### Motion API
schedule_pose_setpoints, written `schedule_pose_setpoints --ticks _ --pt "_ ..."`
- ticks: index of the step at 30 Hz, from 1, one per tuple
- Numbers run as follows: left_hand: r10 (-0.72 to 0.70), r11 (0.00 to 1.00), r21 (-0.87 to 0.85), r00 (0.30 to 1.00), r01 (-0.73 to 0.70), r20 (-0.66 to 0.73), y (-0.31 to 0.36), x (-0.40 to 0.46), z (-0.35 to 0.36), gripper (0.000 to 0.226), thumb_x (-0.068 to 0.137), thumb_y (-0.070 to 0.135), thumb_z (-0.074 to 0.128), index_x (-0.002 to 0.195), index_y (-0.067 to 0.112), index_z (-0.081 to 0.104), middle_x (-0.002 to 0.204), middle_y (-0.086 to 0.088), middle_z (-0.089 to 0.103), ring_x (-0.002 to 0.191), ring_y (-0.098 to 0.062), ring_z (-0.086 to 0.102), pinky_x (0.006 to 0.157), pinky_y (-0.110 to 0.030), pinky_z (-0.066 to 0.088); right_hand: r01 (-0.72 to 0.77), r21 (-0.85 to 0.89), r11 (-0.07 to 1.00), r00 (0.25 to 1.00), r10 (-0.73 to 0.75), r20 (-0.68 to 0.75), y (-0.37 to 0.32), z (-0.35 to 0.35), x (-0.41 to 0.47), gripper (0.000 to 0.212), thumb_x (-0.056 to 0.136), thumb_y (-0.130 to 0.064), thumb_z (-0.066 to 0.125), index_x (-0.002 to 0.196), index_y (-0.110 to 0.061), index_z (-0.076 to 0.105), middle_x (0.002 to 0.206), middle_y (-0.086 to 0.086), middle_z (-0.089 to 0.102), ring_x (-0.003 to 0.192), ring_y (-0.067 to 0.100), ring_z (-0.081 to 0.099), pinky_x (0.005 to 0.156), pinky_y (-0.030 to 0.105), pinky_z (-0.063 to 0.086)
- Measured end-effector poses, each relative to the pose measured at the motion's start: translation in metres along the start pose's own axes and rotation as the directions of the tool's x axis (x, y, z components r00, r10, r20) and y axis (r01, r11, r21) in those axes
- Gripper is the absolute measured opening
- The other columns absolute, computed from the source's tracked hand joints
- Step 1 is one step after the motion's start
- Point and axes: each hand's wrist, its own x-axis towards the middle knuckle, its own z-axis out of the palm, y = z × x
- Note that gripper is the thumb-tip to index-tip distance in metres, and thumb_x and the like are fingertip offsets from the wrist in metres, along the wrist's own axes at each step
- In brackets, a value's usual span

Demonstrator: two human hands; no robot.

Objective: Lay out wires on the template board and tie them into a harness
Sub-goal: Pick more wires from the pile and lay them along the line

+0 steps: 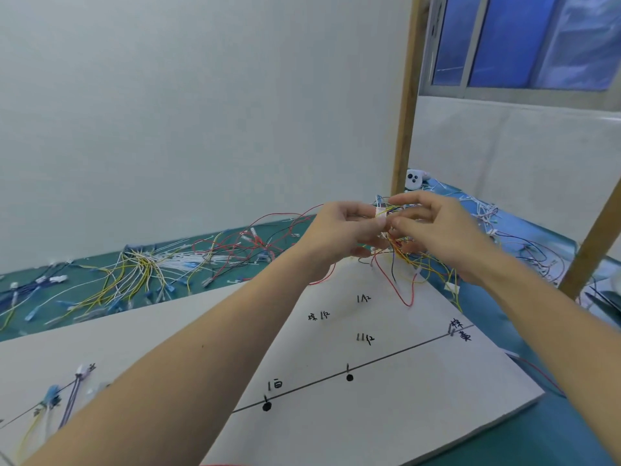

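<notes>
Your two bare hands are raised together above the far corner of the board, and both are working on the same tangle of thin wires. Your left hand [346, 227] has its fingers curled, with thumb and forefinger pinching a small pale connector at the top of the bundle of wires [398, 243]. Your right hand [437, 227] meets it from the other side, fingertips curled in and pinching the same bundle just beside the left thumb. The wires are slender, plastic-coated strands in red, yellow, blue, black and white, and they hang from your hands in loose loops that droop onto the board's far corner. The template board [386, 415] is a flat, matte, off-white sheet lying on a smooth green surface [554, 442]; a black line crosses it with two round black dots and handwritten marks beside them. At the board's near left edge a few laid wires [72, 395], purple, blue and yellow, lie along the line. Behind the board, scattered loose wires [141, 270] spread in a fan over the green surface, many tipped with small blue or white connectors. A bare wooden post [405, 112] stands upright at the far right, next to a blue-tinted window [524, 38].
</notes>
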Motion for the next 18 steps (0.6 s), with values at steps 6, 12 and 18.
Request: schedule_pose_setpoints --ticks 6,12,18 --pt "-0.054 0.998 -0.036 0.999 0.054 0.003 -0.004 -0.001 -0.01 0.023 0.101 0.022 0.065 0.111 0.002 0.073 0.102 -0.01 0.077 0.085 -0.021 0.073 0.066 -0.024 0.057 0.007 0.062 0.998 1.0 -0.006 -0.02 0.005 0.011 -0.005 0.013 0.096 -0.018 0.072 0.105 -0.027 0.074 0.089 0.005 0.079 0.081 0.02 0.074 0.071 0.036 0.063" --pt "-0.109 0.99 -0.094 0.993 0.105 -0.04 -0.011 -0.003 -0.017 0.027 0.101 0.021 0.065 0.118 0.001 0.07 0.096 -0.008 0.075 0.076 -0.017 0.073 0.066 -0.025 0.057 -0.05 0.064 0.997 0.999 0.05 -0.006 0.004 0.019 -0.005 0.008 0.099 -0.018 0.068 0.093 -0.021 0.074 0.08 0.001 0.078 0.076 0.014 0.069 0.071 0.033 0.057" --pt "-0.055 0.995 -0.096 0.977 0.036 -0.204 -0.005 -0.001 -0.015 0.013 0.088 0.011 0.08 0.095 0.005 0.072 0.083 -0.008 0.074 0.07 -0.022 0.075 0.064 -0.029 0.062 -0.1 -0.03 0.995 0.989 0.103 0.109 -0.002 0.009 -0.005 0.011 0.101 -0.018 0.065 0.094 -0.02 0.073 0.093 0.001 0.08 0.088 0.015 0.074 0.084 0.038 0.059"
